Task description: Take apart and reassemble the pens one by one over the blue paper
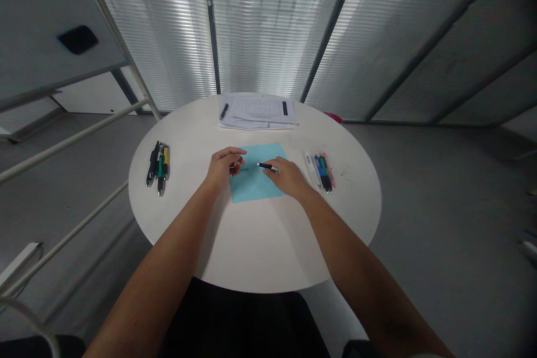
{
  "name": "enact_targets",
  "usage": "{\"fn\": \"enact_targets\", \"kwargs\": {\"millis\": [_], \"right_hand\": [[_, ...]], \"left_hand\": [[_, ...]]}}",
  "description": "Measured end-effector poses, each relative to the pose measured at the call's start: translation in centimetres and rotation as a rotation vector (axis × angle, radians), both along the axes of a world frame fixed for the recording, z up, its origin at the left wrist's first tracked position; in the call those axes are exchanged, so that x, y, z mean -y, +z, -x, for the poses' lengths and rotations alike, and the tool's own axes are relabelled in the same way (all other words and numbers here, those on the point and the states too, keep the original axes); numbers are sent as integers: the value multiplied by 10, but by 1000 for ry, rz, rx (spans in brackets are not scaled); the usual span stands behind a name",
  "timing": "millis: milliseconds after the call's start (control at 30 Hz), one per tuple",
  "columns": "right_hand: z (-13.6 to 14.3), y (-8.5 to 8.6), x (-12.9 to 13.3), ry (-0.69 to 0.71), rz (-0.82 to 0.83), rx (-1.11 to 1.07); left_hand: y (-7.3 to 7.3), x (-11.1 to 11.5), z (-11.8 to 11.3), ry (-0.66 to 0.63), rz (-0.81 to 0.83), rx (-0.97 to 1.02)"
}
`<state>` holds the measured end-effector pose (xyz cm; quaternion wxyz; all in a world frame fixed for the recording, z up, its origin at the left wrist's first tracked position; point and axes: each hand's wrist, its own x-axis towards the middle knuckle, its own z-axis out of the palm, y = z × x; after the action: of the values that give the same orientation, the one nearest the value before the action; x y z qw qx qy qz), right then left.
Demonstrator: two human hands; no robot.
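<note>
A blue-green sheet (258, 187) lies on the white round table, with both my hands over it. My right hand (289, 176) pinches a black pen-like piece (267, 166) with a white end pointing left. Over the sheet's left edge, my left hand (224, 166) has its fingers curled toward the thumb. A small dark thin shape (243, 169) shows beside its fingertips; whether it is held or lies on the sheet, I cannot make out.
Several pens (160, 165) lie together at the table's left. On the right are more pens (322, 173) in blue, green and black beside a white piece. A stack of printed papers (258, 112) with a black pen (224, 111) sits at the far edge. White rails (75, 140) stand left.
</note>
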<state>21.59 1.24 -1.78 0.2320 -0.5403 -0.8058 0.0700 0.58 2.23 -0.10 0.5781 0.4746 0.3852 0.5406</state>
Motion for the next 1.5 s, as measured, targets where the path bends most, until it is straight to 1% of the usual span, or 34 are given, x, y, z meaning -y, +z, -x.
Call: {"fn": "enact_targets", "kwargs": {"millis": [267,433,800,1133,1333,1500], "right_hand": [[-2,-1,-1,-96,-43,67],[-2,-2,-2,-130,-35,67],[-3,-3,-3,-113,-27,41],[-6,-2,-5,-101,-27,-14],[-7,1,-6,-91,8,1],[-7,0,-5,-93,-11,-18]], "left_hand": [[-2,-2,0,-3,5,-6],[-2,-1,0,-6,15,-12],[-4,-2,1,-9,1,-22],[-2,0,0,6,23,-16],[-2,0,0,8,22,-8],[-1,-1,1,8,14,-19]]}}
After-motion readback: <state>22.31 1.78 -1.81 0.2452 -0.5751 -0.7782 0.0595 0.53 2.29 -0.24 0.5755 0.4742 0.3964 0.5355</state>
